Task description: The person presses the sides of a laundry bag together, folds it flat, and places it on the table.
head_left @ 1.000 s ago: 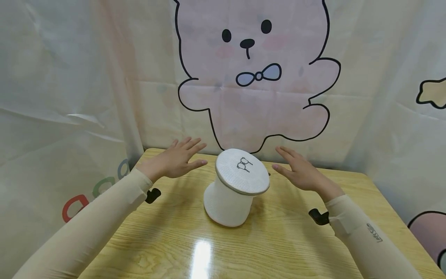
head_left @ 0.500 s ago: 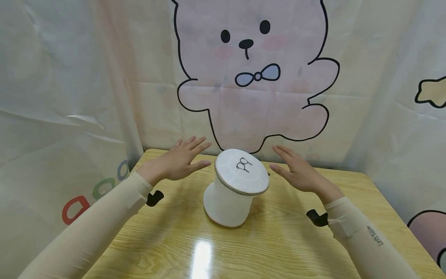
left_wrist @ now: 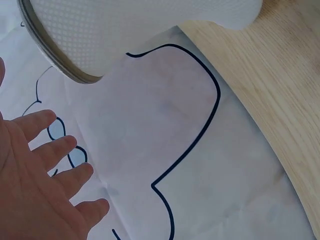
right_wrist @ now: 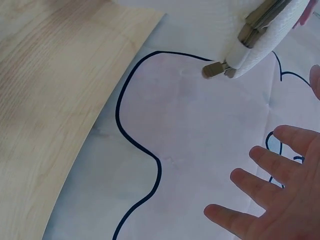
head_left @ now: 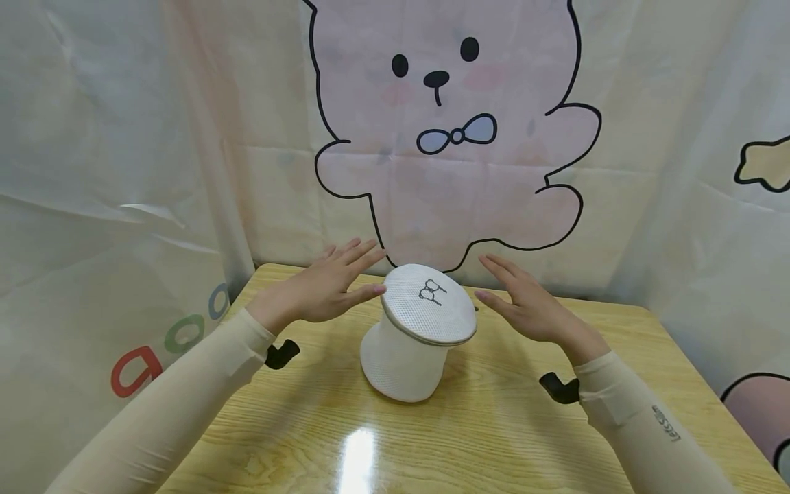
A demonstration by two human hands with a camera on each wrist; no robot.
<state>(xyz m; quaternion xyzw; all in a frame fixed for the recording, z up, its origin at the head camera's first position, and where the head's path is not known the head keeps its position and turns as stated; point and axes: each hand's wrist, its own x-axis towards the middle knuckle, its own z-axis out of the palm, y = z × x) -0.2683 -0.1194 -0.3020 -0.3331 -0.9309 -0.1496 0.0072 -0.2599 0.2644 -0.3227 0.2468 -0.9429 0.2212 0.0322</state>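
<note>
A white mesh laundry bag (head_left: 404,357), spool-shaped with wide round ends, stands on the wooden table, its top tilted toward me. A small dark line design marks the top. My left hand (head_left: 330,283) is to the bag's left with fingers spread and straight, thumb tip right at the top rim. On the other side my right hand (head_left: 529,303) is held in the air, fingers extended toward the bag, a small gap between. In the right wrist view a zipper pull (right_wrist: 215,69) hangs at the rim. The left wrist view shows the rim's grey zipper (left_wrist: 55,57).
The wooden table (head_left: 296,432) ends at a cloth backdrop (head_left: 278,185) printed with a pink bear. More cloth hangs along both sides. Dark wrist mounts (head_left: 560,388) stick out below the sleeves.
My left hand has moved right, bringing its thumb to the bag's rim. My right hand has shifted slightly left toward it. The bag stays in place.
</note>
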